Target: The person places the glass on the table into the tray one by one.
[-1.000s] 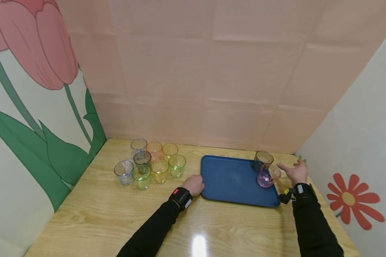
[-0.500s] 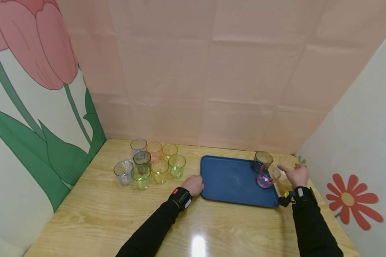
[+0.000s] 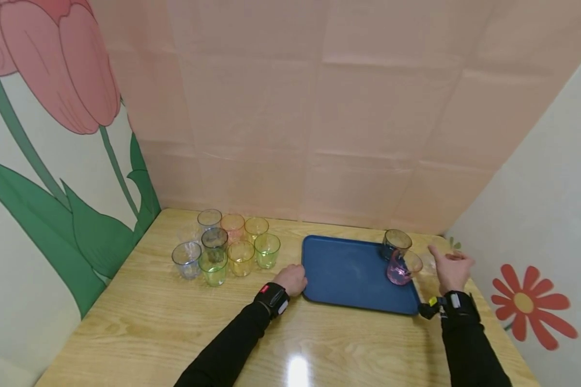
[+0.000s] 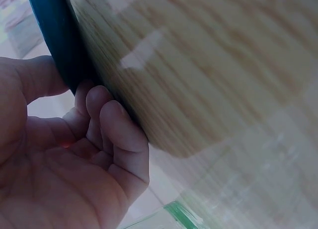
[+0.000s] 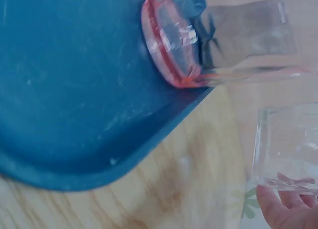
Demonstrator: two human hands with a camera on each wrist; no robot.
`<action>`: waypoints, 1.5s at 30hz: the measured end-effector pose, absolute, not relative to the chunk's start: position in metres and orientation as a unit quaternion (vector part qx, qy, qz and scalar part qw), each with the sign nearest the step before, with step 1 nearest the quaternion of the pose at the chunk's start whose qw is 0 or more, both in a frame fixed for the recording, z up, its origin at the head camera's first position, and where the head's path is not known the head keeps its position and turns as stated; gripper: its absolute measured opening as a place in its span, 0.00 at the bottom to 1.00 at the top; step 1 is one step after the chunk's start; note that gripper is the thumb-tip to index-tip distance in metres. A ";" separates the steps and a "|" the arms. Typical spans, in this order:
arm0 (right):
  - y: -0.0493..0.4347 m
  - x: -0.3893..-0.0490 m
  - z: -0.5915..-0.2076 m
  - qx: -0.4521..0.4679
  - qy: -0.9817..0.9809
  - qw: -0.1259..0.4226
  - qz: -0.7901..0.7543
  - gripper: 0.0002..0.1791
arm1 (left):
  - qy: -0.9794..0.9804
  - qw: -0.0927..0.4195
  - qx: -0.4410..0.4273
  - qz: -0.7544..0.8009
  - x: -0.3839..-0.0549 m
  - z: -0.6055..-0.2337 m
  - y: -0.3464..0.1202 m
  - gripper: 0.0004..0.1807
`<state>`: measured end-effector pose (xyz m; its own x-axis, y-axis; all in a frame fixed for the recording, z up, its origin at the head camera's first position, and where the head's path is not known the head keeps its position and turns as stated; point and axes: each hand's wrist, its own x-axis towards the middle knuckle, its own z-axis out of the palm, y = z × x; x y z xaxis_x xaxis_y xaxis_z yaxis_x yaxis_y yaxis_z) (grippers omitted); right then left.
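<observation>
My left hand (image 3: 290, 279) grips the left rim of the blue tray (image 3: 348, 271), thumb on one side and fingers curled at the other. On the tray's right end stand a dark glass (image 3: 397, 242) and a pink glass (image 3: 399, 269). Off that end is my right hand (image 3: 452, 271), with the thumb pointing up and away. In the right wrist view, a clear glass (image 5: 290, 144) is above the fingertips (image 5: 271, 201), which meet its edge. My thumb is outside that view, so a hold on the glass is unclear.
Several coloured glasses, among them a green glass (image 3: 267, 250) and a blue glass (image 3: 187, 259), stand grouped on the wooden table (image 3: 174, 333) at left. Walls close off the back and right of the table.
My right hand has shifted slightly to the right and toward me, and its fingers look less spread. My left hand, the tray and the other glasses have stayed put.
</observation>
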<state>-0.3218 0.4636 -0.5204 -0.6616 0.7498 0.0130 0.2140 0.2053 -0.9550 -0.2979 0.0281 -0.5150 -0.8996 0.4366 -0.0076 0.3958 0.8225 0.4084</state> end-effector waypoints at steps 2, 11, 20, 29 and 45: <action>0.463 -0.320 -0.519 -0.324 -0.728 0.258 0.547 0.48 | 0.954 0.050 0.217 0.201 -0.297 -0.515 0.028 0.08; 0.451 -0.310 -0.513 -0.304 -0.685 0.271 0.604 0.48 | 0.955 0.052 0.214 0.199 -0.297 -0.519 0.028 0.09; 0.447 -0.298 -0.508 -0.294 -0.657 0.278 0.636 0.49 | 0.955 0.059 0.212 0.198 -0.299 -0.519 0.031 0.10; 0.442 -0.286 -0.512 -0.279 -0.624 0.303 0.665 0.44 | 0.957 0.059 0.205 0.198 -0.301 -0.521 0.032 0.10; 0.423 -0.261 -0.521 -0.250 -0.581 0.331 0.700 0.36 | 0.955 0.067 0.202 0.206 -0.301 -0.518 0.030 0.09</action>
<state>-0.2611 0.4234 -0.5215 -0.6561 0.7539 0.0347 -0.1730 -0.1054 -0.9793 -0.3009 0.0295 -0.5185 -0.9097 0.4128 -0.0454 0.3572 0.8337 0.4212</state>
